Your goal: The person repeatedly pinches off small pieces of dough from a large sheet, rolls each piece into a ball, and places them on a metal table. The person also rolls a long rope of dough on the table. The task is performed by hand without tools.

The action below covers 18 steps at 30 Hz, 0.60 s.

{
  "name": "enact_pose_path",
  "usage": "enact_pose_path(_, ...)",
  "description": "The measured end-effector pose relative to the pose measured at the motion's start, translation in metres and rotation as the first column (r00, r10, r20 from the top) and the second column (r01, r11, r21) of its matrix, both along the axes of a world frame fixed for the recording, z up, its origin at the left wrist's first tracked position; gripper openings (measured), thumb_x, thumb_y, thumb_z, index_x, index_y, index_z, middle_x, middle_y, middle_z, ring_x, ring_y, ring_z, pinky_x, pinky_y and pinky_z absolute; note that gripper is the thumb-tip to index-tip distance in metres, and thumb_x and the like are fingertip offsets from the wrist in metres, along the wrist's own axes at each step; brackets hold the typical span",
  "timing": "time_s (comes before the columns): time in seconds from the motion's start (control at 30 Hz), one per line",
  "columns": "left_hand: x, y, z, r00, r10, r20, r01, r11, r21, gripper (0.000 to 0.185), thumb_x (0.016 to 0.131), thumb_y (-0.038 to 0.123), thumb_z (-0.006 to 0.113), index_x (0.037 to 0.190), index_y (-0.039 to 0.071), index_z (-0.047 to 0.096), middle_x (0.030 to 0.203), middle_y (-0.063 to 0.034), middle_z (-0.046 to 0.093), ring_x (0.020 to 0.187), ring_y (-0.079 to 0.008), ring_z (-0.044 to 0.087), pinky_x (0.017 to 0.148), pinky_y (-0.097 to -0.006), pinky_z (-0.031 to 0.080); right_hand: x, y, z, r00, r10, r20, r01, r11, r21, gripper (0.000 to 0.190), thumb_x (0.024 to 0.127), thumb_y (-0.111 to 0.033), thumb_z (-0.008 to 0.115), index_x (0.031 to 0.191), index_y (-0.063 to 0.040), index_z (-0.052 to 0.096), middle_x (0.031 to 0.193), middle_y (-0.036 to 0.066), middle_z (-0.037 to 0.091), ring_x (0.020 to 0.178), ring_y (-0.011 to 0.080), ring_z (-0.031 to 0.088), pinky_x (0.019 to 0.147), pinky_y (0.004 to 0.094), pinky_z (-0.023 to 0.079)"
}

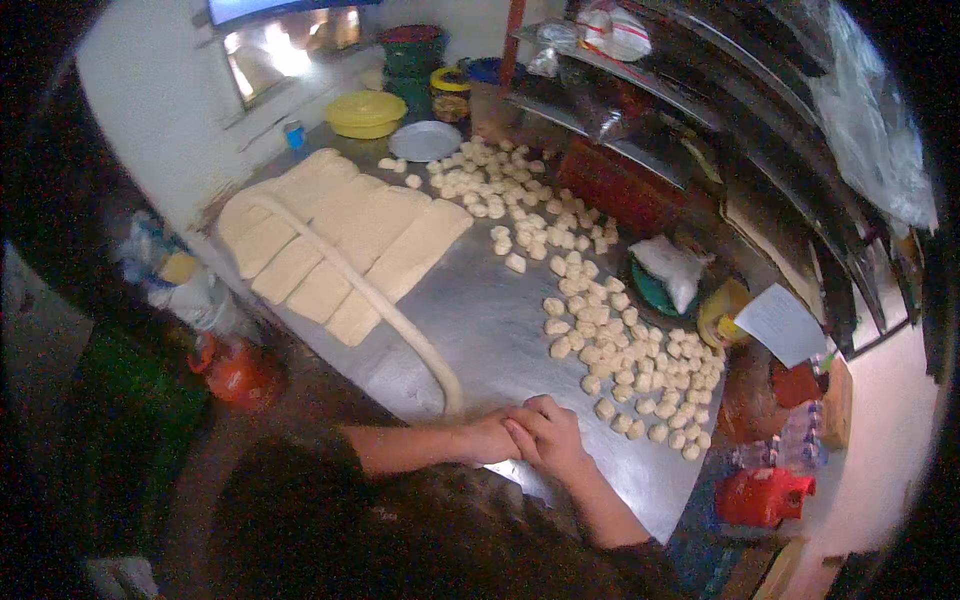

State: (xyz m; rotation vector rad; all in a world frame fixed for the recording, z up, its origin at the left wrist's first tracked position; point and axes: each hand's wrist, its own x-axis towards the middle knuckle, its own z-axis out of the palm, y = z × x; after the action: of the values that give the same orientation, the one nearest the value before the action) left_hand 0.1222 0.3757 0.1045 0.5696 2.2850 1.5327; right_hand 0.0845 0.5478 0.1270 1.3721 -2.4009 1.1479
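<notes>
My left hand (487, 437) and my right hand (551, 435) meet at the near edge of the metal worktop (487, 300), one clasped against the other; whether something is between them cannot be seen. A long dough rope (382, 304) runs from just beyond my left hand up across flat dough sheets (375, 217) cut into wide strips. To the right and at the back lie many small dough pieces (600, 330), loosely spread.
A yellow lidded tub (365, 114), a round metal plate (425, 141) and a blue cup (294, 135) stand at the back. On the right are a plastic bag (667, 266) on a green dish, a yellow container (721, 315) and metal shelving (622, 67). A wall borders the left.
</notes>
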Motion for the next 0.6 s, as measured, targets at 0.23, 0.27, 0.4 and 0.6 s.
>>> enact_pose_path(0.23,0.006,0.007,0.096,0.984,0.178,-0.020,-0.173,0.914,-0.366,0.022,0.082,0.019,0.068,0.095,0.001,0.070,0.091,-0.0220,0.073,0.087,-0.0428,0.071,0.079,-0.0532,0.056,-0.103,-0.063,-0.014,0.949,-0.106,-0.297,0.239,0.856,0.458,0.029,0.089,-0.034,0.074,0.077,-0.008,0.067,0.082,0.017,0.065,0.075,0.0373,0.066,0.062,0.0496,0.052)
enact_pose_path(0.27,0.010,0.011,0.125,0.998,-0.062,-0.033,0.043,0.910,-0.412,0.021,0.081,0.017,0.067,0.093,-0.001,0.070,0.092,-0.0252,0.073,0.091,-0.0464,0.070,0.081,-0.0557,0.055,-0.125,-0.080,0.001,0.921,-0.135,-0.365,0.320,0.798,0.511,0.029,0.089,-0.034,0.074,0.083,-0.007,0.069,0.087,0.019,0.067,0.081,0.0383,0.068,0.067,0.0517,0.053)
enact_pose_path(0.4,-0.015,-0.073,0.197,0.866,0.258,-0.429,-0.330,0.939,-0.101,0.017,0.082,0.018,0.070,0.087,0.003,0.063,0.078,-0.0187,0.067,0.072,-0.0383,0.067,0.070,-0.0504,0.053,-0.162,-0.114,0.102,0.844,-0.531,-0.077,0.520,0.845,-0.124,0.019,0.087,-0.019,0.079,0.094,-0.003,0.071,0.104,0.017,0.073,0.090,0.0335,0.071,0.082,0.0405,0.056)
enact_pose_path(0.6,-0.048,-0.211,0.096,0.595,0.804,0.022,-0.783,0.573,0.242,0.015,0.091,0.011,0.072,0.092,0.007,0.057,0.076,-0.0013,0.056,0.075,-0.0119,0.055,0.069,-0.0327,0.048,-0.172,-0.137,0.189,0.662,-0.608,-0.438,0.050,0.619,-0.784,0.013,0.092,-0.013,0.068,0.100,-0.002,0.070,0.088,0.012,0.071,0.082,0.0265,0.067,0.080,0.0375,0.055)
